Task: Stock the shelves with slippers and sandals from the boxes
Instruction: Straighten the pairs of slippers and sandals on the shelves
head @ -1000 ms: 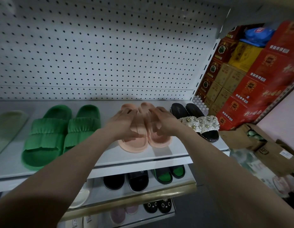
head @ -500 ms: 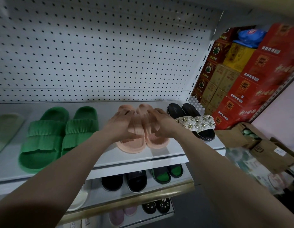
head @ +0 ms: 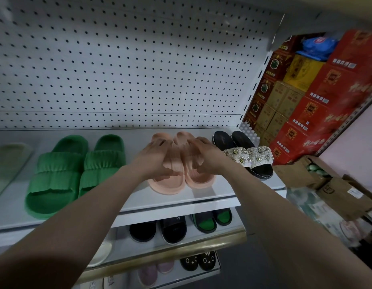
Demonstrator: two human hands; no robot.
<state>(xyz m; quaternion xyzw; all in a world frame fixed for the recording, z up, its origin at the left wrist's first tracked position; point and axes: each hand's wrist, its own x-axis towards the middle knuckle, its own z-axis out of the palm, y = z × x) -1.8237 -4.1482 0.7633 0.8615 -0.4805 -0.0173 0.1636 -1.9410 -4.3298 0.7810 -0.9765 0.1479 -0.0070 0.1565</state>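
Gripping pink slippers, left hand, right hand

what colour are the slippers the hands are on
The slippers are peach pink, best seen in the head view.

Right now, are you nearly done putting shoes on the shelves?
Partly. The green slippers and beaded sandals already sit on the upper shelf. The left hand and right hand grip the pink slippers there. An open cardboard box beside the shelves holds greenish items, probably unstocked.

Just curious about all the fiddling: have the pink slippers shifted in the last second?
No. The pink slippers sit in the same gap between the green slippers and the beaded sandals.
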